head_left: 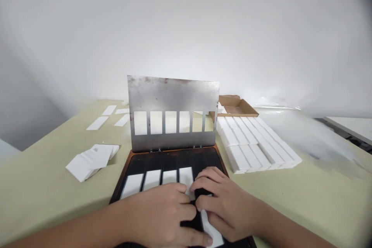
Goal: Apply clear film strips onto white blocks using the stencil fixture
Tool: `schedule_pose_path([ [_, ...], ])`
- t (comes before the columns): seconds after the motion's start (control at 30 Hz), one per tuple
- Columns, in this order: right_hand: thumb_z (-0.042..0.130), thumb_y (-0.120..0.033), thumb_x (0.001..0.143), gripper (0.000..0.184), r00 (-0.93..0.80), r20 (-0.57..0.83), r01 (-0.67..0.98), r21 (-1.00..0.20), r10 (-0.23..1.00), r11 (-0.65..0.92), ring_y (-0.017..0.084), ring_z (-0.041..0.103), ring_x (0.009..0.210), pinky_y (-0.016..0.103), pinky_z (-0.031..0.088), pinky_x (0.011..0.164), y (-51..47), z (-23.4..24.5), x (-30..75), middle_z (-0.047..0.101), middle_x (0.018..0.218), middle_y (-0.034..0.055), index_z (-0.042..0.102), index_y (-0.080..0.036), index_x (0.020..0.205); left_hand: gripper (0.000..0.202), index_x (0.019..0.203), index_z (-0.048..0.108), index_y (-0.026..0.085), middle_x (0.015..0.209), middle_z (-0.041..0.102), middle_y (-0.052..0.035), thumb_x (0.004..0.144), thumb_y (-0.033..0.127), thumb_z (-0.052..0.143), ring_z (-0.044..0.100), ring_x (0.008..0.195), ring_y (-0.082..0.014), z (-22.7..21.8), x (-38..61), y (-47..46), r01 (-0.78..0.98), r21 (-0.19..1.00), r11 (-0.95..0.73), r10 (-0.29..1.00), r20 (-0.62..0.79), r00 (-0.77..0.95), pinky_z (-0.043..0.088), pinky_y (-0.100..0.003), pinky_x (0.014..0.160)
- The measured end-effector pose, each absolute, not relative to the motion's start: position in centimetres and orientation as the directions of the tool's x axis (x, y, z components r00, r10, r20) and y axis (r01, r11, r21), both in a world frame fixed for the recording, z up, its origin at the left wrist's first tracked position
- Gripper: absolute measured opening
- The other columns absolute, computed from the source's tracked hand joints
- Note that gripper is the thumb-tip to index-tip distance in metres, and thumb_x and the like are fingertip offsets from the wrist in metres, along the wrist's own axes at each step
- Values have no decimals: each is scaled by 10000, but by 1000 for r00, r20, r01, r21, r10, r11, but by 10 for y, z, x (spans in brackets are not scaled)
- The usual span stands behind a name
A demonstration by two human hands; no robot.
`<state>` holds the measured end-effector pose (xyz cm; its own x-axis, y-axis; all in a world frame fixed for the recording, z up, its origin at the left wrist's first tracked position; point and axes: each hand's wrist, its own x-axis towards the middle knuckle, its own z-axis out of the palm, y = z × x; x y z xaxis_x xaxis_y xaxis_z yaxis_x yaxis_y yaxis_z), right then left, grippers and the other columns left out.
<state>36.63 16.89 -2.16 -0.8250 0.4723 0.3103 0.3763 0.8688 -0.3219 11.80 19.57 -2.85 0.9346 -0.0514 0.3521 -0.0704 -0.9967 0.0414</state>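
Observation:
A black slotted tray with a brown rim lies in front of me, its metal lid with several rectangular windows standing upright at the back. Several white cards lie in the tray's slots. My left hand rests on the tray's near part, fingers curled against the edge of a white card. My right hand lies beside it, fingers bent over a slot, touching a white card that shows under the palm. The fingertips of both hands meet over the tray.
A fanned pile of white cards lies left of the tray, with loose cards farther back. Rows of stacked white cards lie to the right, behind them an open cardboard box. The tabletop is pale yellow-green.

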Motion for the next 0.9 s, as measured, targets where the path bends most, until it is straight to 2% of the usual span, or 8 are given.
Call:
schedule_pose_path([
  [0.13,526,-167,873,90,-823,303,387,-321,481,864,278,539,1123,482,449,956,169,-22,365,629,1260,74,554,-204,950,392,1303,680,298,776,675,15,995,540,707,593,657,-193,-29,118,195,-45,34,-998,-31,347,937,444,-393,642],
  [0.33,594,-263,884,102,-800,320,394,-358,508,846,267,551,1120,471,430,978,168,-25,363,626,1259,65,552,-208,958,352,1282,681,285,855,709,12,1022,522,675,630,728,-194,-32,117,195,-62,59,-996,-38,350,936,467,-410,686],
  [0.53,605,-259,789,200,-784,353,376,-384,511,843,277,559,1080,477,425,955,169,-29,363,650,1179,80,535,-199,966,430,1310,674,312,776,651,20,976,580,715,577,643,-196,-31,116,195,-43,17,-999,-35,344,938,442,-383,626],
  [0.73,623,-162,724,177,-742,381,356,-475,552,805,249,566,1109,442,433,1003,169,-31,362,644,1154,47,510,-208,851,400,1326,662,318,794,661,17,987,522,722,567,637,-191,-29,115,194,-29,15,-999,-22,342,939,451,-376,649],
  [0.9,601,-94,794,179,-642,407,444,-494,650,748,254,561,1112,432,468,987,171,-25,367,638,1134,71,522,-214,901,378,1341,661,328,739,631,21,991,454,727,523,585,-189,-24,115,194,-18,2,-1000,-16,309,951,445,-365,625],
])
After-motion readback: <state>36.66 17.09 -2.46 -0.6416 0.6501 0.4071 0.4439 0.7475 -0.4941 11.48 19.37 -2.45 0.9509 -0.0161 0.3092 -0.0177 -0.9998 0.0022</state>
